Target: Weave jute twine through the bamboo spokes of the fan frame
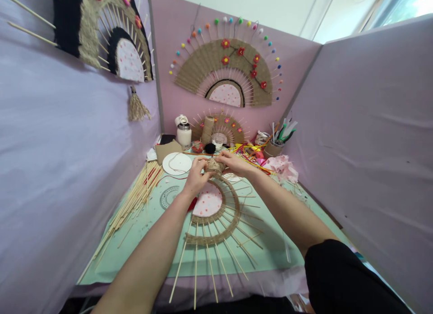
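You have the twine bundle (215,168) between your hands, left hand (198,173) pinching its left side, right hand (234,163) grasping its upper right. It should be light, rough and slightly squashy, unlikely to slip; holding it round the sides should keep its coils together. Just nearer you than the grip lies the half-round fan frame (209,200), its thin sticks probably easily snapped. The white disc (177,163) lies left of your grip; the black ball (210,148) sits just beyond.

Soft daylight brightens the scene, the pale-framed glass window (411,9) blown out at upper right. Gentle shadows fall on the flat, pale green tabletop (270,260). Wide-angle distortion stretches the edges; small details look soft.
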A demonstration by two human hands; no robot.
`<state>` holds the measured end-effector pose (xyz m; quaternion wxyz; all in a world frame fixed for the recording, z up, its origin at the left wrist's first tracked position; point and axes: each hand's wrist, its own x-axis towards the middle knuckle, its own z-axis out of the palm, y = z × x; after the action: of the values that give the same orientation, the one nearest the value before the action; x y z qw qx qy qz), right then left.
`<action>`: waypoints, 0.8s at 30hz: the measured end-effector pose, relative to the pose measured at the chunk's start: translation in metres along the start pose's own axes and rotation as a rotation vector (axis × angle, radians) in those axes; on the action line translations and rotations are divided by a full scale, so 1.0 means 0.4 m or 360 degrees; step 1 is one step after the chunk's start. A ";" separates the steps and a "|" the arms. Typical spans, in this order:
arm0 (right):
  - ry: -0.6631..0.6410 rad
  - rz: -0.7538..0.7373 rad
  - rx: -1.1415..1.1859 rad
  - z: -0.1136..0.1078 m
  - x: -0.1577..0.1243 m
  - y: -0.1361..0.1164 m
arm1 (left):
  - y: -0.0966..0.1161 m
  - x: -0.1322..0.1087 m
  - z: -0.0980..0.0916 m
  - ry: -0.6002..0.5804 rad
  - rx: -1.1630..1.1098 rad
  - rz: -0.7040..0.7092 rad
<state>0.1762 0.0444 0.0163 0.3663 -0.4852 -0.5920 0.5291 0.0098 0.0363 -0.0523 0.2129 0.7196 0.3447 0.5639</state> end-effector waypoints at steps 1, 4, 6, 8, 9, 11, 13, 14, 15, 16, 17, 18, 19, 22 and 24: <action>0.0018 0.0034 0.0094 0.004 0.002 0.003 | 0.002 -0.001 0.001 0.0048 0.0009 -0.0009; 0.0034 0.0130 0.0413 0.024 0.012 0.015 | 0.004 -0.001 -0.001 0.0224 0.0087 0.0012; 0.0011 0.0156 0.0540 0.043 0.022 0.025 | 0.005 0.000 -0.005 0.0333 0.0175 0.0049; -0.0005 0.0166 0.0595 0.061 0.031 0.033 | 0.006 0.000 -0.010 0.0410 0.0236 0.0063; -0.0003 0.0167 0.0613 0.067 0.034 0.036 | 0.007 0.000 -0.012 0.0437 0.0249 0.0060; 0.0023 0.0149 0.0616 0.069 0.035 0.036 | 0.006 0.001 -0.016 0.0432 0.0231 0.0053; 0.0052 0.0113 0.0573 0.056 0.028 0.030 | 0.003 0.005 -0.018 0.0345 0.0132 0.0035; 0.0019 0.0099 0.0530 0.044 0.022 0.025 | 0.000 0.007 -0.018 0.0287 0.0050 0.0007; -0.0056 0.0100 0.0484 0.031 0.016 0.020 | -0.002 0.009 -0.018 0.0232 -0.0049 -0.0037; -0.0183 0.0117 0.0432 0.016 0.010 0.015 | -0.004 0.011 -0.018 0.0180 -0.0158 -0.0092; -0.0318 0.0139 0.0386 0.003 0.004 0.011 | -0.005 0.013 -0.017 0.0130 -0.0266 -0.0151; -0.0435 0.0158 0.0355 -0.009 0.000 0.010 | -0.006 0.013 -0.016 0.0073 -0.0368 -0.0206; -0.0509 0.0173 0.0346 -0.018 -0.004 0.010 | -0.006 0.013 -0.015 0.0005 -0.0461 -0.0256; -0.0501 0.0173 0.0409 -0.029 -0.005 0.024 | -0.006 0.010 -0.011 -0.0157 -0.0588 -0.0334; -0.0454 0.0172 0.0459 -0.025 -0.001 0.039 | -0.007 0.008 -0.007 -0.0127 -0.0468 -0.0300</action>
<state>0.1885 0.0464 0.0026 0.3154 -0.3791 -0.5291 0.6905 0.0067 0.0401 -0.0513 0.3812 0.6671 0.3158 0.5567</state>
